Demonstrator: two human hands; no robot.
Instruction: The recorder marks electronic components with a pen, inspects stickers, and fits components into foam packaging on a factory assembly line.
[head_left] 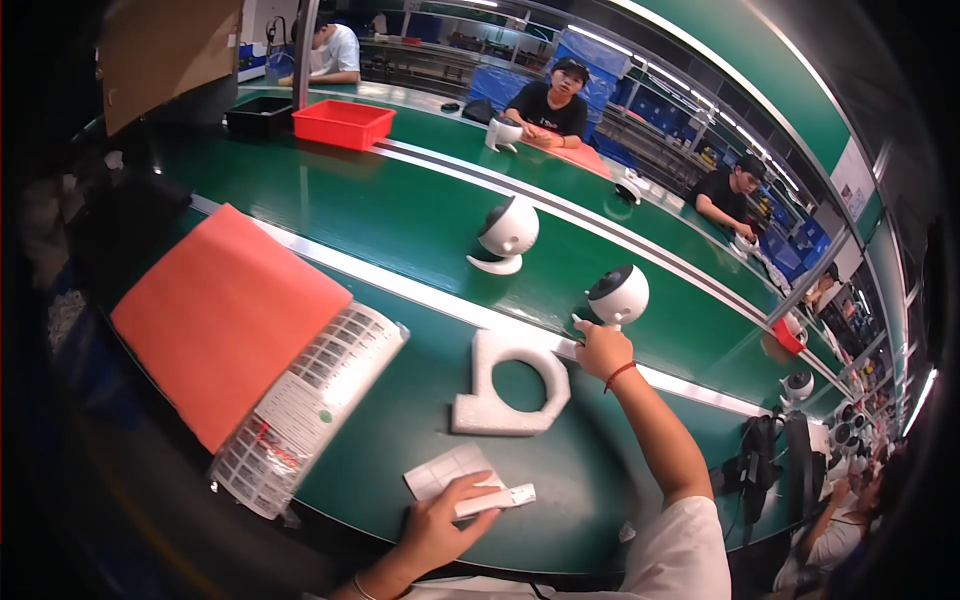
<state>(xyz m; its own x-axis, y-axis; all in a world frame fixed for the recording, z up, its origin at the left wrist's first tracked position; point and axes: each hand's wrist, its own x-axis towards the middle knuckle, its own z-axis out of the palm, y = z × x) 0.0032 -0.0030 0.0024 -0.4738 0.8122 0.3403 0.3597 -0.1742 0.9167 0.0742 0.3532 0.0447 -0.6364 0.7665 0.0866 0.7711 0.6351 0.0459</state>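
My left hand (445, 522) is closed on a thin white strip (512, 497), low over the near bench. Partly under its fingers lies a white sheet with grid-like lines (440, 470). My right hand (605, 350) stretches out to the green belt, its fingers closed at the lower part of a white round camera (632, 298) with a black face. The hand hides most of that camera's base. A second white camera (515, 228) stands farther left on a curved base. Between my arms, a white foam block with a round opening (483, 410) rests on the bench.
An orange foam sheet (225, 310) covers part of a bagged stack of label sheets (335, 370) at left. Red (345, 125) and black bins (262, 115) stand far left. Black cords (757, 460) lie right. Co-workers (550, 105) sit across the belt; one handles a white device.
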